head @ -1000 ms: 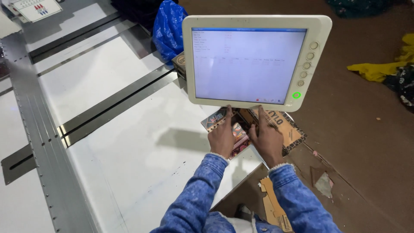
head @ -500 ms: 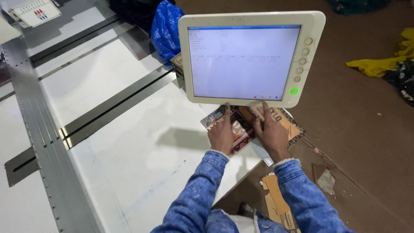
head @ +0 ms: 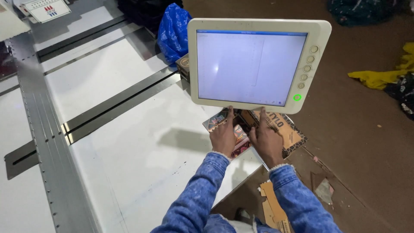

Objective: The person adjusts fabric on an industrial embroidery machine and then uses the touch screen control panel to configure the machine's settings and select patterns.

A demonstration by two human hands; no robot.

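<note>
A cream touchscreen panel (head: 254, 64) with a lit, nearly blank white screen, a column of round buttons and a green light stands over the table corner. My left hand (head: 223, 136) reaches up with fingers touching the panel's lower edge. My right hand (head: 267, 140) does the same just to the right. Both arms wear blue denim sleeves. Neither hand holds a loose object. Under the hands lie patterned cards and a flat brown box (head: 284, 129).
A wide white machine table (head: 129, 151) with grey metal rails (head: 47, 142) fills the left. A blue plastic bag (head: 172, 32) sits behind the panel. Brown floor lies to the right, with yellow cloth (head: 379, 77) and cardboard scraps (head: 274, 207).
The screen showed lines of text before and is nearly blank now. Both hands stay at the panel's lower edge.
</note>
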